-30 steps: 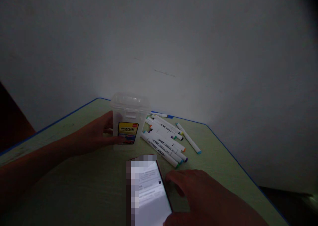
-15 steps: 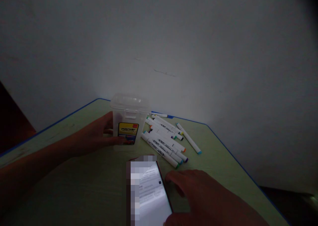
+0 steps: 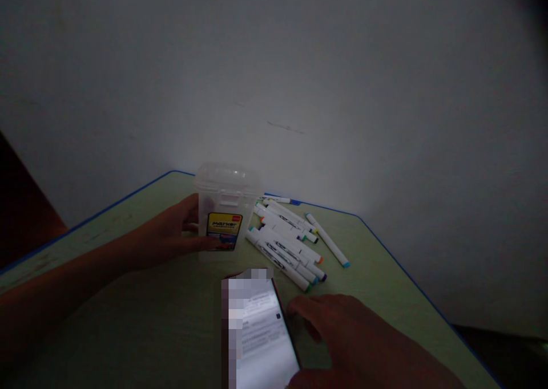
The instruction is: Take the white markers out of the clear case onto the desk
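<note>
My left hand point(image 3: 177, 226) grips a clear plastic marker case point(image 3: 226, 203) from its left side. The thumb lies across the front label, and the other fingers go behind the case, partly hidden. The case stands upright on the table with its lid down. At the bottom of the view, my right hand point(image 3: 338, 337) rests beside a lit phone point(image 3: 265, 343), thumb and forefinger apart. Its thumb overlaps the phone's lower right edge; whether it presses the screen I cannot tell. Several white markers point(image 3: 286, 246) with coloured ends lie in a loose pile right of the case.
One marker with light-blue ends point(image 3: 327, 239) lies apart at the right of the pile. The pale green table point(image 3: 141, 303) has a blue edge and meets a grey wall point(image 3: 274, 81) at the back. Something dark red point(image 3: 25, 206) stands beyond the left edge.
The view has shifted slightly, so everything sits a little further right and lower. Both hands, the case, the phone and the markers keep their places relative to one another.
</note>
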Demonstrator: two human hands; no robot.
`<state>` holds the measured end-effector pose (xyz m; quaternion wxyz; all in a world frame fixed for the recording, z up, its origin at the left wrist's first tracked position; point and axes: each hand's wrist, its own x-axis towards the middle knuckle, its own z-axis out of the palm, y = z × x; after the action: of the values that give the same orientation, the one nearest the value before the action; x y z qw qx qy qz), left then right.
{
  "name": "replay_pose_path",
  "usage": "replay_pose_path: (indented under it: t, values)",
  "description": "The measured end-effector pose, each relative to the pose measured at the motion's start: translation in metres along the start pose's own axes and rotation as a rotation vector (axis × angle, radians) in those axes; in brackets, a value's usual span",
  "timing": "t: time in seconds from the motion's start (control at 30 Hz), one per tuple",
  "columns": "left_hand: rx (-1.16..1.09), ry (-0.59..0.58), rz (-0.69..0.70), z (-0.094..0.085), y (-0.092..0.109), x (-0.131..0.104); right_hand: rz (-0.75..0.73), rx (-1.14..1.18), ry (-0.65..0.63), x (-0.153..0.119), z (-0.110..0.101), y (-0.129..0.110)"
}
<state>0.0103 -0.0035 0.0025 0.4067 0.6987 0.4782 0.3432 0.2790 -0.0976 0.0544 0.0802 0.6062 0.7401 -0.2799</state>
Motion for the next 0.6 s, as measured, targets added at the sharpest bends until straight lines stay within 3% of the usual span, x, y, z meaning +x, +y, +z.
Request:
replay_pose_path:
  t: [0.6]
  values:
    - [-0.007, -0.003, 0.011, -0.0009, -0.0030, 0.0005, 0.024, -0.004, -0.010, -0.0002, -0.0013, 0.0006]
